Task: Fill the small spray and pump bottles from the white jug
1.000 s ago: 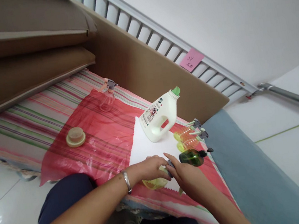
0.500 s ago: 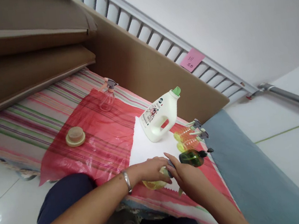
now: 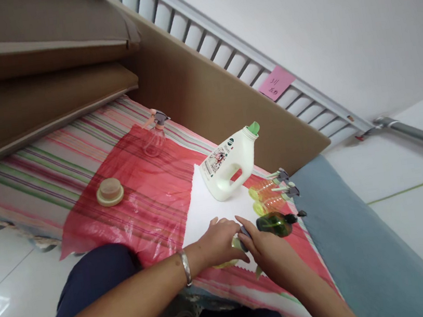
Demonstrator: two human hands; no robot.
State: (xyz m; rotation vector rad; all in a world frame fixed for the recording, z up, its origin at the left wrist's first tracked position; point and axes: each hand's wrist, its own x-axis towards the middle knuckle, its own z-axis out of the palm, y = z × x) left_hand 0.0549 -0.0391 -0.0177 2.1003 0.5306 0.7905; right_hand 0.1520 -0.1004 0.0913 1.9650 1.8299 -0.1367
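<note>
My left hand, with a silver bracelet at the wrist, is closed around the top of a yellow spray bottle. Most of that bottle is hidden beneath the hand. Fingers of my right hand grip its grey spray head, close against the left fingers. Under both hands lies a white sheet with a zigzag edge. A white detergent jug with its green spout stands on the sheet just beyond. Right of the hands, a dark green pump bottle is nearest my right hand.
Two yellow-orange spray bottles stand past the green one. On the red plastic sheet are a round lidded tub and a clear pink spray bottle. A brown board closes off the back.
My left hand has rolled over the bottle's top, covering more of its yellow body. My right hand keeps its grip on the spray head. The whole view has shifted slightly.
</note>
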